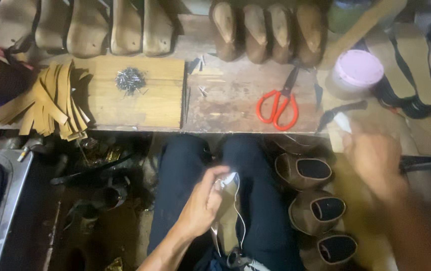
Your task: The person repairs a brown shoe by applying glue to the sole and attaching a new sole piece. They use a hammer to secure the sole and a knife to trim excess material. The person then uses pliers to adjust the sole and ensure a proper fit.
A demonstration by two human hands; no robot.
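My left hand (203, 203) grips a tan shoe piece with a pale strap (229, 216), held over my lap between my dark trouser legs. My right hand (373, 155) is blurred with motion out to the right, near the bench's front edge, pinching a small white object (342, 122). What the white object is I cannot tell. Red-handled scissors (277, 108) lie on the wooden bench, left of my right hand.
A lighter board (140, 103) holds a pile of small nails (129, 80); tan leather strips (49, 103) hang at its left. Wooden shoe lasts (268, 32) and soles line the back. A pink-lidded tub (358, 70) stands right. Brown shoe uppers (316, 208) sit on the floor.
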